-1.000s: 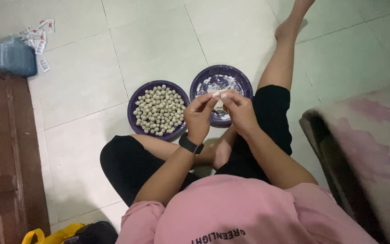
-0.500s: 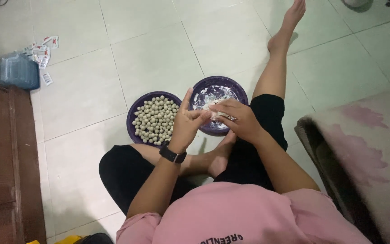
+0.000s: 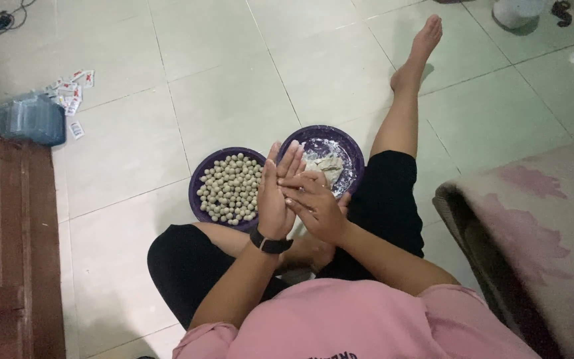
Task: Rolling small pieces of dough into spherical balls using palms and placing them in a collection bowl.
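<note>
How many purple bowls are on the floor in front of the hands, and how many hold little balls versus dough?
Purple bowl with small round balls: 1
Purple bowl with a dough lump and flour: 1
Total purple bowls: 2
The left hand and right hand are pressed palm to palm above them.

Pale tiled floor point(image 3: 220, 80) — brown wooden door point(image 3: 8, 246) left, floral mattress point(image 3: 533, 233) right.

The left hand point(image 3: 278, 193) is held upright at mid-frame, fingers straight and together. The right hand point(image 3: 313, 203) is pressed flat against its palm, fingers spread. Both forearms are raised from the lower centre.
</note>
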